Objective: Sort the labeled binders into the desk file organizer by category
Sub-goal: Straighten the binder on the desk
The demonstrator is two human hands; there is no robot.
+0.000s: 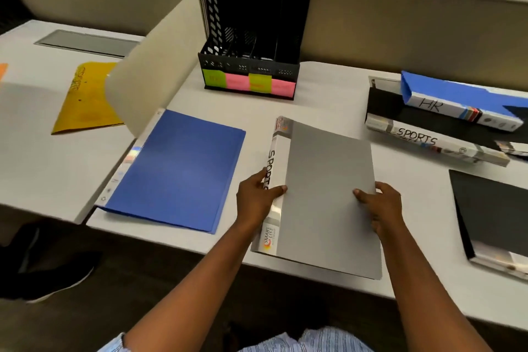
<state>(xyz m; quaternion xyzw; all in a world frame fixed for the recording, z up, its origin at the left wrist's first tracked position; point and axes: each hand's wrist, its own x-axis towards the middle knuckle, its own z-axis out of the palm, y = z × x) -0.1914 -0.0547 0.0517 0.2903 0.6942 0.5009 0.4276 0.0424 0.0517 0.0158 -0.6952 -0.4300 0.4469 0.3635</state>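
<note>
A grey binder (328, 180) with SPORTS written on its spine lies in front of me on the white desk (51, 168). My left hand (255, 197) grips its spine edge and my right hand (381, 206) grips its right edge. The black file organizer (251, 28) stands upright at the back centre, with green and pink sticky labels (248, 83) across its front. A blue folder (180, 168) lies flat to the left. At the right are a blue HR binder (457, 100), a SPORTS binder (428, 140) and a black binder (497, 214).
A yellow folder (85, 100) lies at the far left of the desk. A beige partition panel (154, 66) stands between the two desk sections, and a beige divider wall (400, 23) runs behind. A shoe (51, 274) rests on the floor at the lower left.
</note>
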